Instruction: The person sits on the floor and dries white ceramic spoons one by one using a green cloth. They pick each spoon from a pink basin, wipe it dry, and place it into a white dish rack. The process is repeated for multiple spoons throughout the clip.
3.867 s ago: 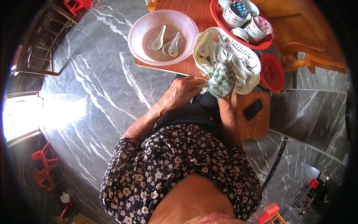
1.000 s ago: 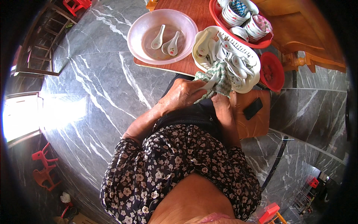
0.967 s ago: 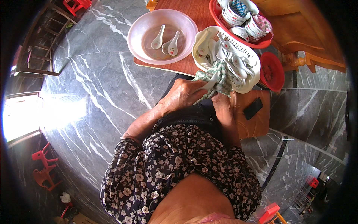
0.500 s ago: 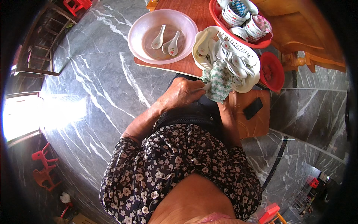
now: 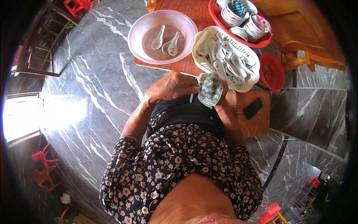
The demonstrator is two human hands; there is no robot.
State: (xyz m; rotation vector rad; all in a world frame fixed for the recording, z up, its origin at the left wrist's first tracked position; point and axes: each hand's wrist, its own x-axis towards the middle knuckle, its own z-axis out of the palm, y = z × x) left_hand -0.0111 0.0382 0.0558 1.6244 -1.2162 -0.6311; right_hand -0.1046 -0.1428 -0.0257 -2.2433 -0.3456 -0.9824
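Observation:
My left hand pinches the pale handle of a spoon, whose far end is covered by a green-and-white cloth. Behind that cloth my right hand is closed round it, mostly hidden. Both hands are held close together above my lap. Just beyond them a cream slotted basket is heaped with white porcelain spoons. To its left, a translucent pinkish basin has a few flowered white spoons lying in it.
Basin and basket stand at the edge of a reddish wooden table. A red tub with stacked bowls is farther back, with a smaller red basin at right. A black phone lies on a brown leather seat.
Both hands have drawn back from the basket, slightly left and nearer my body. The cloth, which hung loose over the basket's edge, is now bunched round the spoon.

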